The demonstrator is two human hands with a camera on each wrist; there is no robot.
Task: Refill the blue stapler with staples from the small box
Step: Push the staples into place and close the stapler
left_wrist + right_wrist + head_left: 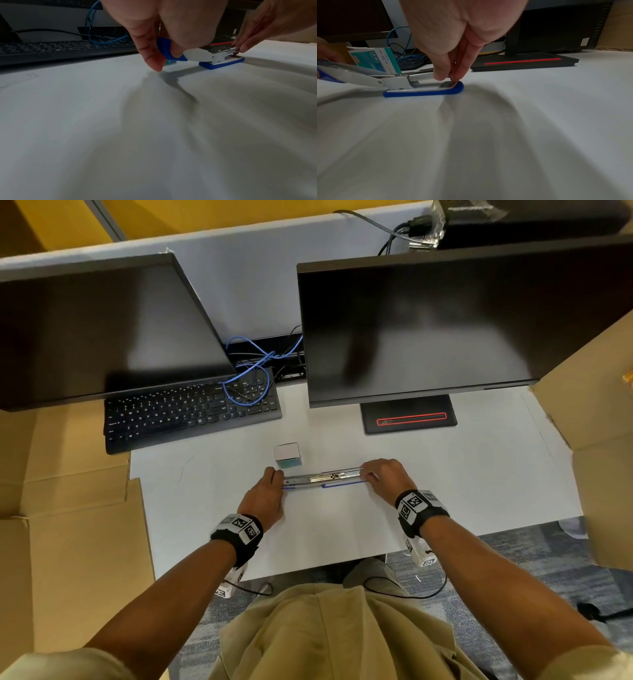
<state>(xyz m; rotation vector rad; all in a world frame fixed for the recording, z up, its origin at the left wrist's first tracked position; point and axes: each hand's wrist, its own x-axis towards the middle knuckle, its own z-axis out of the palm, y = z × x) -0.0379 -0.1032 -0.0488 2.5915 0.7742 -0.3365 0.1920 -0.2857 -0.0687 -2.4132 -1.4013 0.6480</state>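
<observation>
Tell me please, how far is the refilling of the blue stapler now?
Done: the blue stapler is swung open flat on the desk. In hand: the left hand holds the lid end back, and the right hand pinches the tip of the metal magazine. Left: loading staples from the small box and closing; whether staples are already inside is not visible.
</observation>
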